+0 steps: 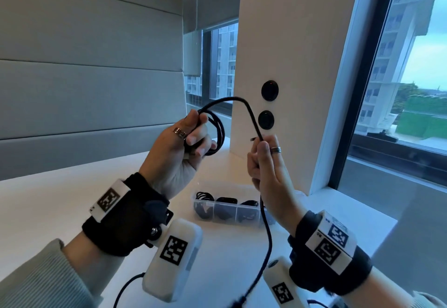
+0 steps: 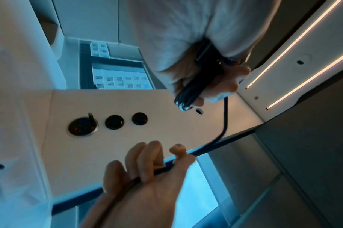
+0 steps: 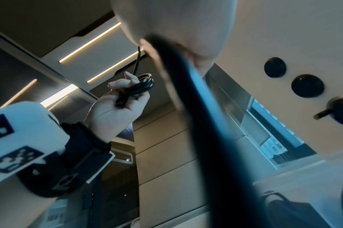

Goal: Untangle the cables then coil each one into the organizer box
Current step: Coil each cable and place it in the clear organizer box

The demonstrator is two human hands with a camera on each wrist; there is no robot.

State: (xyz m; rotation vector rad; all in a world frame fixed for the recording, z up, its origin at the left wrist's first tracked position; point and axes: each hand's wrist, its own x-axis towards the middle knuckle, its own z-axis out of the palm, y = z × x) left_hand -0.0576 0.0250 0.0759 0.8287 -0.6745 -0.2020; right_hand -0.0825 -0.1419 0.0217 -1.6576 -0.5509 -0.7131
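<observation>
My left hand point(image 1: 196, 135) is raised above the table and grips a small coil of black cable point(image 1: 219, 133), several loops wound together. From the coil one strand point(image 1: 242, 101) arches over to my right hand point(image 1: 261, 148), which pinches it between thumb and fingers. The loose tail point(image 1: 267, 247) hangs from that hand down past the wrist. The left wrist view shows the coil point(image 2: 188, 95) in my left hand point(image 2: 221, 86) and the strand running through my right hand point(image 2: 153, 160). The clear organizer box point(image 1: 196, 204) sits on the table below, with coiled black cables in its compartments.
A white pillar point(image 1: 290, 41) with round black sockets point(image 1: 269, 90) stands just behind my hands. A large window runs along the right, a padded grey wall along the left. The white table point(image 1: 72, 198) stretches to the left of the box.
</observation>
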